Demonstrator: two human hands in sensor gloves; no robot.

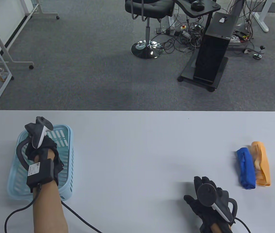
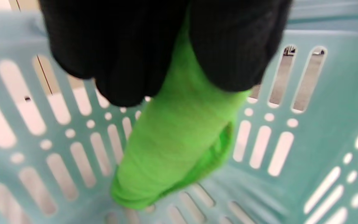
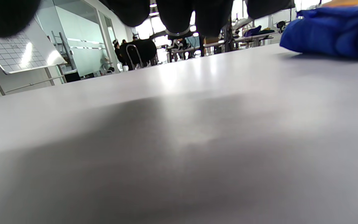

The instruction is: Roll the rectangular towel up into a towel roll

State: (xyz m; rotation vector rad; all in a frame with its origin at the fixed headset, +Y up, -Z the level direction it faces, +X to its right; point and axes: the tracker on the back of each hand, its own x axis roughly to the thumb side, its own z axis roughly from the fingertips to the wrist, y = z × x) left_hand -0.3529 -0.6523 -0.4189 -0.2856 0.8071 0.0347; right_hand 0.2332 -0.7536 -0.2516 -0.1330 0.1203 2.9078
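Left hand point(image 1: 39, 151) reaching into blue basket point(image 1: 65, 155) at table's 9 o'clock, pinching green towel point(image 2: 172, 149), right hand point(image 1: 208, 199) lying flat, fingers spread, at 5 o'clock, blue roll point(image 1: 246, 168) touching orange roll point(image 1: 261, 163) at 3 o'clock.

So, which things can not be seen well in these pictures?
- Green towel: hidden in the table view by the left hand inside the basket; its upper end is covered by the grip in the left wrist view.
- Basket floor: blurred in the left wrist view.
- Orange towel roll: only a sliver at the top edge of the right wrist view, behind the blue towel roll.
- Right hand: wrist cut off by the bottom edge of the table view.
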